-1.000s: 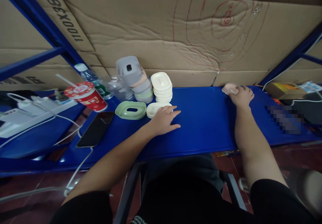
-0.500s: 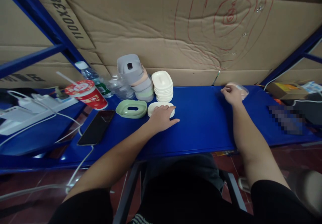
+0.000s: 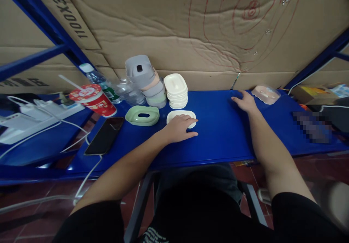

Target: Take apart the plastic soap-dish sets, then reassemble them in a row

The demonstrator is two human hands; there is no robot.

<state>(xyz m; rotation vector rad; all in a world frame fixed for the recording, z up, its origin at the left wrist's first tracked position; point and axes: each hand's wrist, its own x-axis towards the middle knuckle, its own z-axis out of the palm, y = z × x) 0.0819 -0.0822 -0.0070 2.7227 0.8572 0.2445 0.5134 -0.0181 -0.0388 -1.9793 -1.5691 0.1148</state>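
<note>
My left hand (image 3: 180,126) lies with fingers spread on a cream oval dish (image 3: 178,115) on the blue shelf (image 3: 218,134). To its left sits a green oval ring-shaped piece (image 3: 142,115). Behind them stand a stack of cream dishes (image 3: 176,90) and a leaning stack of grey, pink and green pieces (image 3: 145,79). My right hand (image 3: 245,102) rests open on the shelf, empty. A pink dish in clear wrap (image 3: 265,94) sits just right of it, apart from the fingers.
A red cup with straw (image 3: 94,101), water bottles (image 3: 99,83), a black phone on a cable (image 3: 105,135) and a white power strip (image 3: 38,115) lie at left. Cardboard (image 3: 177,28) backs the shelf. Boxes and cables (image 3: 313,94) crowd the right end.
My right hand let go of the pink dish and drew back left of it. My left hand slid the cream dish slightly to the right.
</note>
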